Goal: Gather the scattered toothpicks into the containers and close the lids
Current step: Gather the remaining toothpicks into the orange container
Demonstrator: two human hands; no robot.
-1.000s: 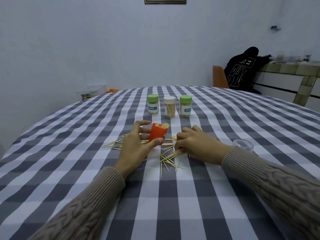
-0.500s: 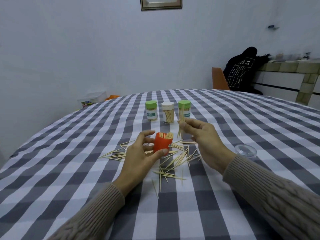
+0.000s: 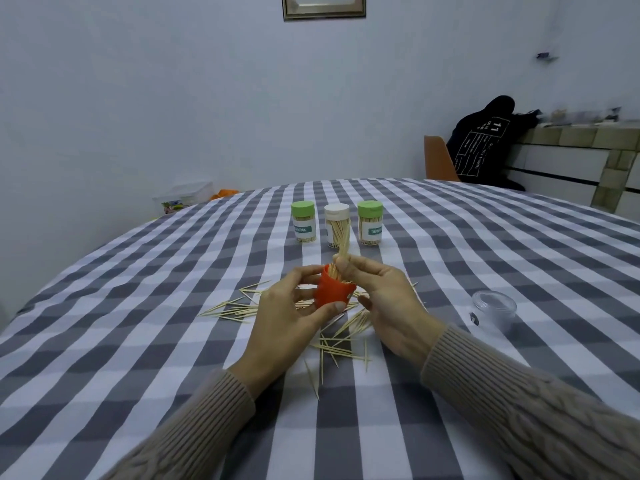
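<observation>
The right hand (image 3: pixel 384 299) has swung in from where it was half a second ago, out to the right of the cup, and now sits right over the orange container (image 3: pixel 334 289), its fingertips pinched on a small bundle of toothpicks (image 3: pixel 343 242) that stands upright, lower ends at the container's open mouth. A second ago that same hand was down flat on the desk (image 3: pixel 138 306), scooping at the pile. The left hand (image 3: pixel 287 313) has hardly shifted: it is wrapped around the orange container, thumb on the near side and fingers curled behind, holding it tilted and lifted just off the cloth, about midway across the desk. More toothpicks already stand inside it. Scattered toothpicks (image 3: pixel 341 336) lie on the checked cloth beneath and around both hands, some fanning toward the left, some toward the near edge. Toward the far edge, three closed jars stand in a row: green-lidded (image 3: pixel 303 221), white-lidded (image 3: pixel 336 225), green-lidded (image 3: pixel 370 222). A clear lid (image 3: pixel 493 308) rests toward the right edge.
</observation>
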